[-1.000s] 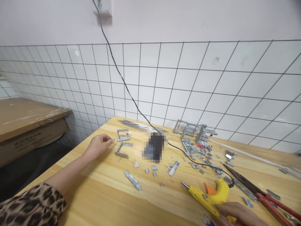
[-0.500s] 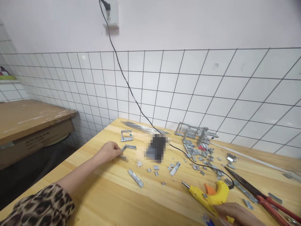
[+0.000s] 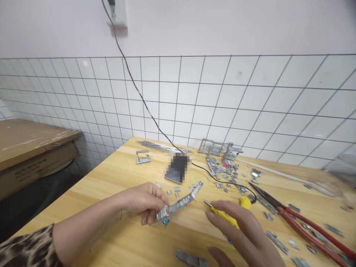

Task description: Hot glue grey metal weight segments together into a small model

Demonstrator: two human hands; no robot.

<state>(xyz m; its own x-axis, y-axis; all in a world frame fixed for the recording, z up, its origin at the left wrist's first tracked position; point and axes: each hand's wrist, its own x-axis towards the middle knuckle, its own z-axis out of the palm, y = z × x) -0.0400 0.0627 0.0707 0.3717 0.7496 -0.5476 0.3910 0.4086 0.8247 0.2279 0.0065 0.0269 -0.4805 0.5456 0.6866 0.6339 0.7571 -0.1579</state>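
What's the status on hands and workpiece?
Left hand: pinching bent grey metal strip. Right hand: open, partly hiding yellow plastic glue gun. Small grey metal pieces beyond.

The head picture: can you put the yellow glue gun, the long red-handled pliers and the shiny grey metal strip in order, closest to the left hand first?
1. Shiny grey metal strip: held in the left hand.
2. Yellow glue gun: to its right, partly covered by the right hand.
3. Red-handled pliers: farthest right, past the right hand.
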